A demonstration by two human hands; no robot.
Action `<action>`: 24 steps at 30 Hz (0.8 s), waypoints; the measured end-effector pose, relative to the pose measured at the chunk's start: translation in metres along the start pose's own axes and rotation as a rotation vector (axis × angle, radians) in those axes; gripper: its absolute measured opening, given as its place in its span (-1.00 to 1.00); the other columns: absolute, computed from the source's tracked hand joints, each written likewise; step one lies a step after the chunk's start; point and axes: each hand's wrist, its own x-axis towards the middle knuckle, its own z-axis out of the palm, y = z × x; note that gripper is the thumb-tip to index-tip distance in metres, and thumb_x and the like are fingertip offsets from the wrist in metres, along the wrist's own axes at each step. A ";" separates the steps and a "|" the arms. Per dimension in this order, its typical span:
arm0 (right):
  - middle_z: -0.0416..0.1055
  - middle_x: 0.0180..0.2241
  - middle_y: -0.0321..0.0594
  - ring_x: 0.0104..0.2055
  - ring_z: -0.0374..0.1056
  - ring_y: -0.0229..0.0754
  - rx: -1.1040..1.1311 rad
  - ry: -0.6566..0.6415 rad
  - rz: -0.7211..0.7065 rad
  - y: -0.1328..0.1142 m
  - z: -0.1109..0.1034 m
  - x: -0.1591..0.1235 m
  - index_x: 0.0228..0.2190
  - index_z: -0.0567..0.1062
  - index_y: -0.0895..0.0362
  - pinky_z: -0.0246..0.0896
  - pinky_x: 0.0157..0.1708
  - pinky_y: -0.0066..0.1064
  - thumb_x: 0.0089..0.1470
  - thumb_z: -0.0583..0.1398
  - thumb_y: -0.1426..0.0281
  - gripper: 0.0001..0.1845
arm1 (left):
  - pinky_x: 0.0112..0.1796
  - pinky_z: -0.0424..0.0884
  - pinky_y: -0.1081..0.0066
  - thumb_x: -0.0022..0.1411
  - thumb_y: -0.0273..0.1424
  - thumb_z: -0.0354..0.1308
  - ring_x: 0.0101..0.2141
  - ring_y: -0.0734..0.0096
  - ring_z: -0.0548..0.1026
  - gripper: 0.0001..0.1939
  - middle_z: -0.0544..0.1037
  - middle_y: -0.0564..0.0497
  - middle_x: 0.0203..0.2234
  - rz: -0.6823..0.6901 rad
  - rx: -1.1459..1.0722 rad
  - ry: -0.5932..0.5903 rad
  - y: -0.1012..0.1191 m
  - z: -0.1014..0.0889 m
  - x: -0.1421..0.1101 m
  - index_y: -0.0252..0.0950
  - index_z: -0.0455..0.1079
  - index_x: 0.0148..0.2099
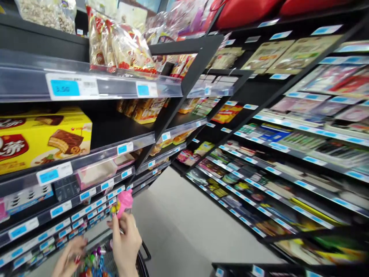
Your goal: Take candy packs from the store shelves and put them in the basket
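My right hand (127, 240) has thumb and fingertips pinched on a pink item (125, 201), which pokes up above the fingers with a bit of yellow on its left side; through the head camera, my only view, it is too blurred for me to say exactly what it is. I have it up in the air, over the far edge of the basket (142, 264) and in front of the price tags on the lower shelves. My left hand (67, 257) is lower and further left, near the basket's left edge, its thumb and fingers loosely apart with nothing visible between them, though it is smeared by motion. The two hands are apart from each other. Between them, down in the basket, I make out a heap of shiny colourful things (95, 263), cut off by the bottom of my view. The left shelf unit (115, 89) rises beside the hands. Clear snack bags (125, 48) sit along the front edge of its upper shelf, above a tag (72, 87) reading 3.50. One shelf down, a yellow box (65, 140) with a chocolate cake picture fills the left end, and orange packets (147, 110) stand near the right end. Lower again, an open-topped pink and white box (98, 173) lies close to the front edge. Across the grey floor (173, 219), the right shelf unit (256, 91) carries rows of blurred packs, with red bags (248, 13) along its top edge.
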 end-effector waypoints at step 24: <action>0.48 -0.29 -0.19 -0.23 0.29 -0.16 0.186 -0.462 -0.732 -0.105 -0.035 -0.068 -0.19 0.47 0.05 0.29 -0.28 -0.33 0.08 0.11 0.59 -0.70 | -0.68 0.39 0.43 0.17 -0.12 0.05 -0.56 0.38 0.42 -0.69 0.44 0.04 -0.54 -0.119 -0.565 -0.038 0.010 -0.027 -0.098 -0.26 0.26 -0.42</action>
